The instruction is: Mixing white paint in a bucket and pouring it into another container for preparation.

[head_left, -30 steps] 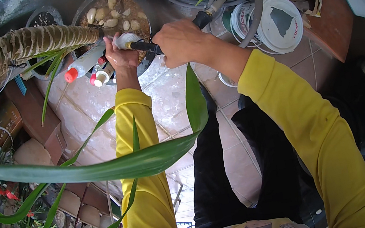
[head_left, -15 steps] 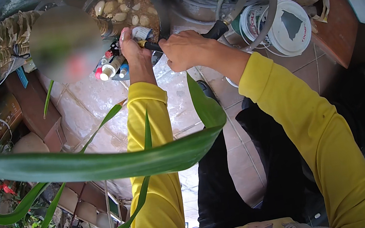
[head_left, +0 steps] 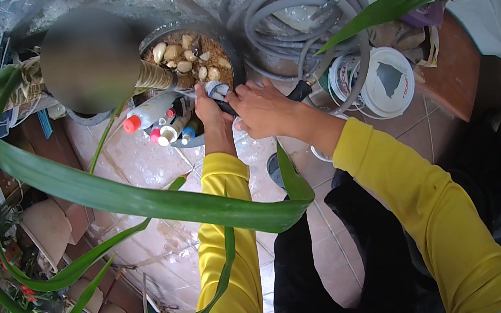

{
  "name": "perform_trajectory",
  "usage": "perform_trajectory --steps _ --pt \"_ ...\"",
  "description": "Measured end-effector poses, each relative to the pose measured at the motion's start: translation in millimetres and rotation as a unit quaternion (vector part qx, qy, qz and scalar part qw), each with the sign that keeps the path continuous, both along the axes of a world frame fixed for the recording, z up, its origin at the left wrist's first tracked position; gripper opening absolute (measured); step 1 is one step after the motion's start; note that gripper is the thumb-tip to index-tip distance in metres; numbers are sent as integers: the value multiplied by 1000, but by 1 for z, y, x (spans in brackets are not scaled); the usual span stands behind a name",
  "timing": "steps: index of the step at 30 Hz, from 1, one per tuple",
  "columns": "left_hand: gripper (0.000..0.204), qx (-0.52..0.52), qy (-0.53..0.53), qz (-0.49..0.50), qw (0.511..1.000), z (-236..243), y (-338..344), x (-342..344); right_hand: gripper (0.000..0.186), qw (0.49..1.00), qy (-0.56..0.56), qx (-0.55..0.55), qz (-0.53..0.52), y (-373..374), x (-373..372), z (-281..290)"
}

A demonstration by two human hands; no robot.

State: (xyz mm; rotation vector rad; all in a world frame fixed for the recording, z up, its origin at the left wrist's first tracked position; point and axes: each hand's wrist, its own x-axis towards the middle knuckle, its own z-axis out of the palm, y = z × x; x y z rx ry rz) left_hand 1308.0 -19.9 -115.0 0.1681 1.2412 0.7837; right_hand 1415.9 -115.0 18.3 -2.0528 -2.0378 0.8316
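My right hand [head_left: 261, 109] is closed around a black hose nozzle [head_left: 299, 91], whose rear end points toward the looped grey hose [head_left: 347, 96]. Close beside it, my left hand [head_left: 214, 114] grips the nozzle's front end, mostly hidden by the fingers. A white and blue item [head_left: 217, 90] shows just beyond the left fingers; its kind is unclear. Both hands are at the near edge of a dark round pot [head_left: 232, 42] holding brown soil and pale stones [head_left: 180, 55]. Several bottles [head_left: 152, 111] with coloured caps lie left of my left hand.
Coiled grey hose [head_left: 247, 23] lies by the back wall. White buckets [head_left: 388, 82] stand at right, near a brown board [head_left: 452, 84]. A long green leaf [head_left: 138, 203] crosses the view in front of my left arm. Tiled floor [head_left: 337, 228] lies below.
The view has shifted, so the pot, bottles and coiled hose sit lower and show more fully. My hands have come closer together, both still on the hose nozzle.
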Motion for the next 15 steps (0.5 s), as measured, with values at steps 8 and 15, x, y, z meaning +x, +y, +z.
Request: perform_trajectory --steps 8,15 --pt "25 6 35 -15 999 9 2 -2 22 747 -15 656 -103 130 103 142" --pt "22 -40 69 19 997 15 -10 -2 28 950 -165 252 80 160 130 206"
